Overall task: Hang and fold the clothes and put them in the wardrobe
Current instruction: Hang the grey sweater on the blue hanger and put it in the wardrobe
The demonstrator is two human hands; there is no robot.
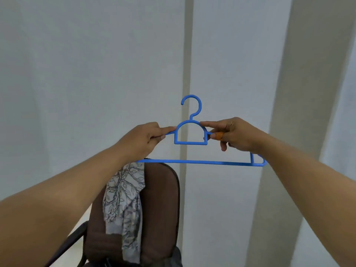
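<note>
I hold a blue plastic hanger [192, 161] upright in front of me, its hook pointing up. My left hand [143, 136] pinches its left shoulder bar next to the arched centre piece. On the right shoulder bar my right hand [234, 134] grips with thumb and fingers; one finger wears an orange band. No garment hangs on the hanger. A white cloth with a grey leaf print [125, 205] is draped over the back of a brown chair [159, 199] below the hanger, partly hidden by my left forearm.
Pale grey wardrobe panels [96, 74] fill the view behind the hanger, with a vertical seam [185, 64] near the middle and a lighter upright panel [285, 93] at the right. A dark chair armrest [77, 236] shows at the lower left.
</note>
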